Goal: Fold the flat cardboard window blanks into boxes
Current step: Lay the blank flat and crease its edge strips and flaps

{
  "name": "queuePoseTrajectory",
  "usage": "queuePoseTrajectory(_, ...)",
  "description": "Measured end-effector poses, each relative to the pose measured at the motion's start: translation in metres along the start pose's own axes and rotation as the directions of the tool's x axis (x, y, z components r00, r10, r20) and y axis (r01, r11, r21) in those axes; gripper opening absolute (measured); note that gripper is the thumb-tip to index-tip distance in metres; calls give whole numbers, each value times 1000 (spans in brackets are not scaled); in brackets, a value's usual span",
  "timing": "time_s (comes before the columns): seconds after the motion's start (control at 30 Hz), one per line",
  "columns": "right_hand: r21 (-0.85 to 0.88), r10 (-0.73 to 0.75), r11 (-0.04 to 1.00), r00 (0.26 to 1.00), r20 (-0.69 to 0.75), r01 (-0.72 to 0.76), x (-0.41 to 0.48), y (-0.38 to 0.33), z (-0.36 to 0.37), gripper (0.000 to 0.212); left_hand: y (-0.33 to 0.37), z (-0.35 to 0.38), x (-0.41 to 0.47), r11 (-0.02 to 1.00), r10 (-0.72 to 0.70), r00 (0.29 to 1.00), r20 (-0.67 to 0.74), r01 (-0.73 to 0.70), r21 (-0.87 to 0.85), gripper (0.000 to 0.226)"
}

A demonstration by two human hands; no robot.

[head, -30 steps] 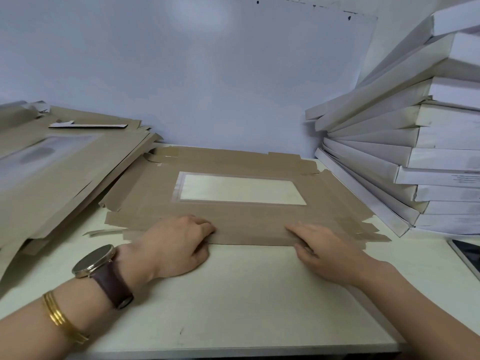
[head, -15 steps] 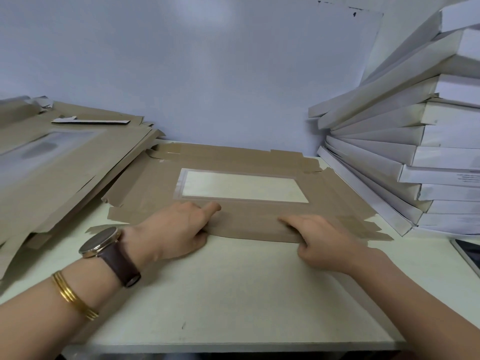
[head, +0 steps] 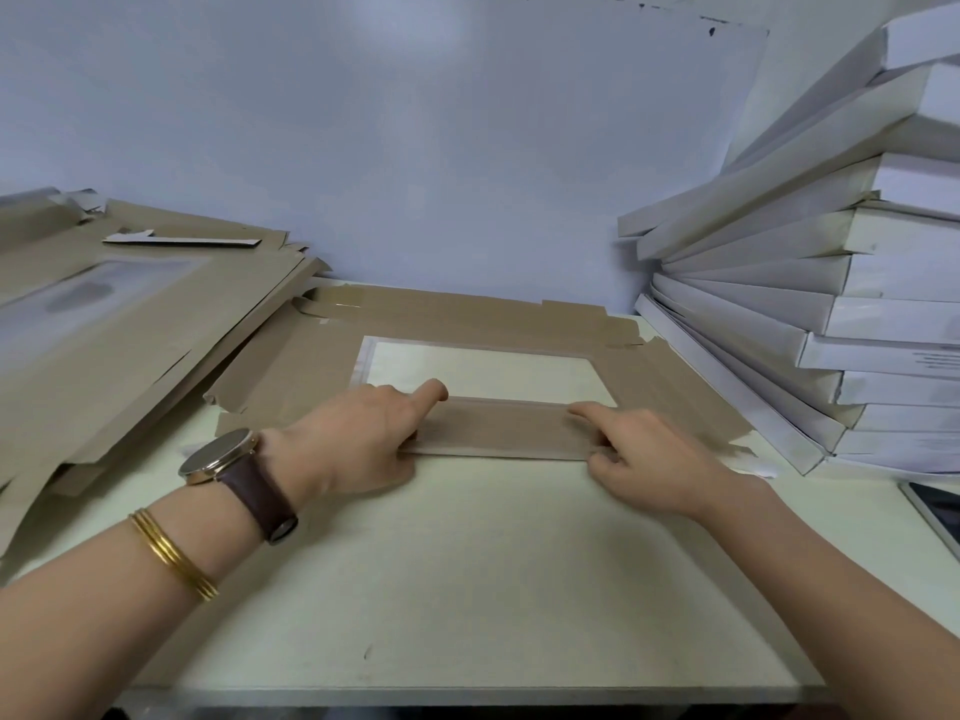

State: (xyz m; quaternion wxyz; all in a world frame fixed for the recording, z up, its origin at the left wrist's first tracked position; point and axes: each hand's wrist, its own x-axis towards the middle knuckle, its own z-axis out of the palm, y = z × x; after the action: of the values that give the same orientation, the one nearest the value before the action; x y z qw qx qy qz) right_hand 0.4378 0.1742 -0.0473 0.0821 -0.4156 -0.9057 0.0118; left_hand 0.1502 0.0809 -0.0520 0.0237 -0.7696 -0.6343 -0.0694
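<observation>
A flat brown cardboard window blank (head: 291, 366) lies on the white table (head: 467, 574), its clear window (head: 483, 368) in the middle. The blank's near flap (head: 498, 428) is folded up and back toward the window. My left hand (head: 358, 439) holds the flap's left end, with the index finger stretched along its top edge. At the flap's right end my right hand (head: 644, 459) pinches it, fingers on top and thumb at the near edge.
A loose pile of flat brown blanks (head: 130, 345) fills the left side. White folded boxes (head: 831, 304) are stacked high at the right, leaning. A dark-screened device (head: 935, 506) lies at the right edge. A pale wall stands close behind the blank.
The near flap, flat on the table a second ago, has been lifted and turned back toward the window. Both hands moved forward with it.
</observation>
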Motion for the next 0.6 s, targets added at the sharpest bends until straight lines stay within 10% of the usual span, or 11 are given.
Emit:
queuePoseTrajectory(0.37, 106, 111, 989, 993, -47, -106, 20, 5, 9, 45, 1, 8, 16, 993, -113, 991, -74, 110, -41, 32)
queuePoseTrajectory(0.6, -104, 76, 990, 987, -139, -91, 23, -16, 27, 43, 9, 28, 13, 988, 111, 964, -242, -81, 131, 49)
